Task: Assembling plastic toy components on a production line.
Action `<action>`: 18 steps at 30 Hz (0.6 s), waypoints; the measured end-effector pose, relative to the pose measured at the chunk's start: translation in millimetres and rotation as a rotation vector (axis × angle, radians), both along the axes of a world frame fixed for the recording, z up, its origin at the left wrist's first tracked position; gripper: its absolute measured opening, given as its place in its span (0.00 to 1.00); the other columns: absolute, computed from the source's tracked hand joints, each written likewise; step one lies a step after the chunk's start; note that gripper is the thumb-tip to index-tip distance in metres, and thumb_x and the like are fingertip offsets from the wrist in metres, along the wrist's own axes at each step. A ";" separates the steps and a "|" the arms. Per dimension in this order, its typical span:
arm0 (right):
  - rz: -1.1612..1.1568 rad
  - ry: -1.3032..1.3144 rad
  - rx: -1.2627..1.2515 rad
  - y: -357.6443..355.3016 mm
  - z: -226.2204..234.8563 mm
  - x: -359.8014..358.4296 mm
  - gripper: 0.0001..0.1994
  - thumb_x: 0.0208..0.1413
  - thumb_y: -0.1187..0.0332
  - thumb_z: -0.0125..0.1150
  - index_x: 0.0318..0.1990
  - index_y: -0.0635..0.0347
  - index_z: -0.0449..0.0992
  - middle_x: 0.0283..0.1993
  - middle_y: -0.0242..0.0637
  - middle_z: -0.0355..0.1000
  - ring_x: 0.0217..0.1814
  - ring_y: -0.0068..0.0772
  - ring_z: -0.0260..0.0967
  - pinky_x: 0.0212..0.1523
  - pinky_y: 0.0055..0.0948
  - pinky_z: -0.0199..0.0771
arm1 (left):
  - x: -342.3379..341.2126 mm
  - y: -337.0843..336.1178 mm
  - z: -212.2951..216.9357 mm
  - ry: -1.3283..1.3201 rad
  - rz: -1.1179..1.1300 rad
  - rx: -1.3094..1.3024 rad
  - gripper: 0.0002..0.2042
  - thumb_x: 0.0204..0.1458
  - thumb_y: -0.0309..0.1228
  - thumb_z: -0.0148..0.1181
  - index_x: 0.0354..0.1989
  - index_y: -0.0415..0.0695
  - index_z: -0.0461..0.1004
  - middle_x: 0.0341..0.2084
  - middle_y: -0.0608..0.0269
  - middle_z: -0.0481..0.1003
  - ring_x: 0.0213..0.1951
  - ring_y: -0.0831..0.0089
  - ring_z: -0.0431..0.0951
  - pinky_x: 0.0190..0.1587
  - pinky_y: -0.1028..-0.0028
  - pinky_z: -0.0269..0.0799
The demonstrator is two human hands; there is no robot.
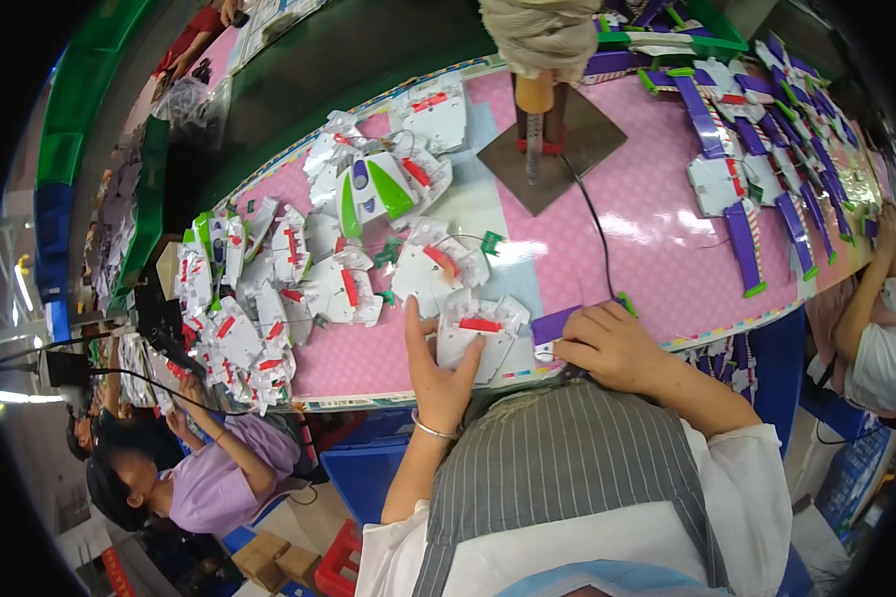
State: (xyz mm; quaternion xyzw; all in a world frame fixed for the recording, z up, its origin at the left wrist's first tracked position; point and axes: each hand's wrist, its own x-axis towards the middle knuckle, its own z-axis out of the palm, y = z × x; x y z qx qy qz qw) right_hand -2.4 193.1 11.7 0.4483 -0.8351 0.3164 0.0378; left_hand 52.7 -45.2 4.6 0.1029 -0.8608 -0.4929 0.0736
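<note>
My left hand (440,386) is at the table's near edge, its thumb over the left side of a white plastic shell (480,350) with a red piece on it. Its index finger stretches toward a second white shell (420,274) just beyond, which has a wire and a small green circuit board (491,243). My right hand (612,346) is bent over a purple wing piece (553,326), with its fingertips on the piece. A bit of green (625,301) shows past the knuckles. The undersides of both grips are hidden.
White shells (239,333) pile up at left, near a white-and-green shell (373,189). A cloth-wrapped tool (534,99) hangs over a dark square plate (592,139). A black cable (597,219) crosses the pink tabletop (657,269). Purple-winged assemblies (757,179) lie at right. Other people sit both sides.
</note>
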 end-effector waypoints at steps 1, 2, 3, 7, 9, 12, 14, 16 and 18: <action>0.011 0.029 0.003 -0.5 -0.8 -0.6 0.07 0.44 0.67 0.53 0.32 0.52 0.72 0.32 0.28 0.64 0.38 0.28 0.65 0.38 0.28 0.61 | -5.8 8.0 9.4 -0.049 0.039 0.200 0.38 0.42 0.23 0.65 0.62 0.37 0.51 0.45 0.49 0.64 0.49 0.60 0.66 0.51 0.65 0.63; 0.010 0.046 0.008 0.1 0.1 -0.6 0.07 0.43 0.67 0.53 0.32 0.52 0.71 0.32 0.28 0.64 0.38 0.28 0.65 0.38 0.28 0.61 | -10.6 15.9 16.9 -0.101 0.076 0.401 0.37 0.43 0.22 0.65 0.62 0.37 0.51 0.41 0.50 0.65 0.46 0.60 0.67 0.50 0.65 0.63; 0.011 0.062 0.011 -0.3 0.9 -0.4 0.07 0.43 0.67 0.53 0.32 0.52 0.71 0.32 0.28 0.64 0.38 0.28 0.65 0.37 0.28 0.61 | -13.5 23.0 20.3 -0.026 0.023 0.468 0.33 0.47 0.24 0.62 0.61 0.36 0.52 0.44 0.52 0.65 0.48 0.64 0.66 0.51 0.68 0.62; -0.024 0.157 0.019 3.1 5.0 -2.6 0.08 0.42 0.67 0.54 0.33 0.52 0.71 0.32 0.28 0.64 0.38 0.28 0.65 0.36 0.29 0.61 | -8.3 15.9 -0.3 -0.034 -0.215 0.191 0.26 0.54 0.30 0.55 0.59 0.36 0.53 0.47 0.53 0.65 0.50 0.67 0.65 0.54 0.70 0.60; -0.038 0.205 0.034 6.6 5.7 -5.8 0.08 0.42 0.67 0.54 0.33 0.52 0.71 0.32 0.28 0.64 0.38 0.29 0.65 0.36 0.29 0.62 | -6.3 21.2 -1.0 -0.073 -0.235 0.260 0.26 0.55 0.31 0.55 0.59 0.36 0.54 0.48 0.53 0.65 0.50 0.68 0.65 0.53 0.71 0.60; -0.035 0.233 0.048 9.5 11.3 -9.9 0.08 0.42 0.67 0.54 0.33 0.53 0.71 0.33 0.29 0.65 0.37 0.29 0.66 0.34 0.29 0.62 | -6.9 25.5 5.5 -0.135 -0.240 0.406 0.25 0.56 0.33 0.54 0.59 0.36 0.54 0.49 0.54 0.66 0.50 0.69 0.66 0.53 0.72 0.61; -0.062 0.128 0.007 11.4 12.0 -10.3 0.08 0.42 0.67 0.55 0.32 0.53 0.70 0.33 0.30 0.65 0.36 0.29 0.66 0.34 0.29 0.62 | -8.9 22.1 7.3 -0.183 -0.237 0.521 0.25 0.57 0.33 0.54 0.59 0.36 0.54 0.49 0.55 0.67 0.50 0.70 0.67 0.52 0.73 0.62; -0.125 -0.074 -0.085 12.8 8.4 -11.3 0.07 0.42 0.66 0.55 0.31 0.52 0.70 0.34 0.30 0.65 0.35 0.29 0.66 0.33 0.29 0.62 | -14.4 15.9 8.8 -0.228 -0.234 0.635 0.25 0.57 0.34 0.53 0.59 0.36 0.54 0.48 0.56 0.67 0.49 0.71 0.67 0.52 0.73 0.63; -0.155 -0.188 -0.130 11.3 11.1 -11.3 0.08 0.41 0.68 0.56 0.31 0.52 0.70 0.34 0.31 0.66 0.34 0.29 0.66 0.33 0.28 0.61 | -20.6 12.4 16.7 -0.294 -0.261 0.665 0.26 0.57 0.34 0.54 0.59 0.36 0.54 0.48 0.56 0.68 0.49 0.72 0.67 0.52 0.73 0.63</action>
